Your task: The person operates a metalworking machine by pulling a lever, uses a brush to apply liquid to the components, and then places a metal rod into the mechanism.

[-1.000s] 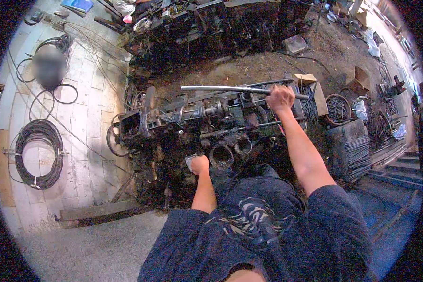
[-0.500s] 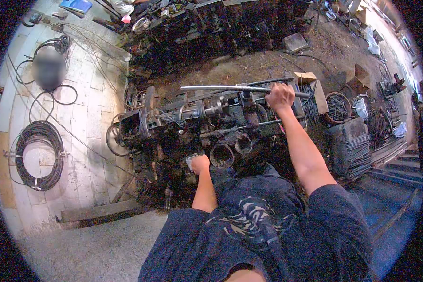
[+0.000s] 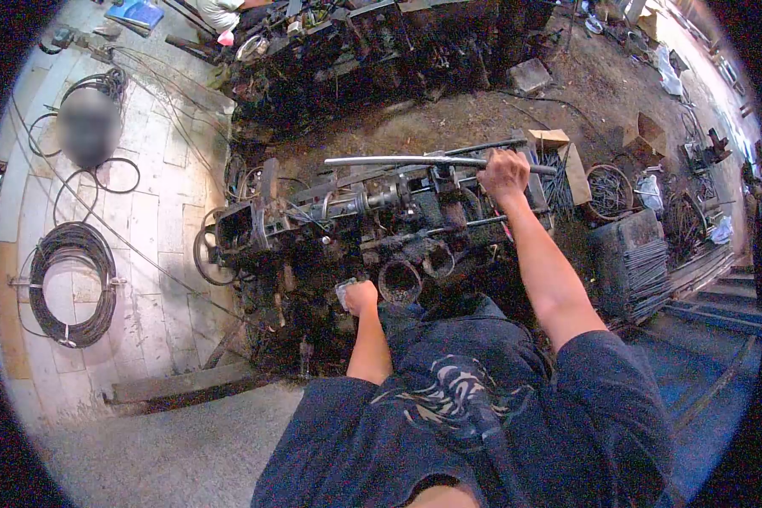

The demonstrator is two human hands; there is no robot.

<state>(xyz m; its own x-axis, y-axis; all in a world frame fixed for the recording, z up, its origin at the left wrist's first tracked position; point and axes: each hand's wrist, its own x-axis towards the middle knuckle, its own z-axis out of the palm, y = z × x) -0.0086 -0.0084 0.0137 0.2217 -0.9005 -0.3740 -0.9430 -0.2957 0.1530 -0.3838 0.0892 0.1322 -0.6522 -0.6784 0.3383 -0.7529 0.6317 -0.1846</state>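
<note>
A dark, greasy machine (image 3: 366,201) with shafts and metal collars lies across the middle of the head view. Over its right end, my right hand (image 3: 505,175) is closed around a long metal bar (image 3: 398,160), which reaches left above the machine. My left hand (image 3: 361,297) is low at the machine's near side, fingers closed at a small pale grey piece (image 3: 343,291) whose kind I cannot make out. Just right of that hand, a round metal cup (image 3: 400,281) holds small bits, with a second round cup (image 3: 438,258) beside it.
Coiled black wire (image 3: 72,284) lies on the pale floor at left. A cardboard box (image 3: 573,169) of thin rods stands right of the machine, near a bundle of rods (image 3: 643,279). More dark machinery (image 3: 389,59) fills the back, with part of another person (image 3: 220,15) beside it.
Both hands and the bar keep the same places against the machine. Only the view has shifted very slightly.
</note>
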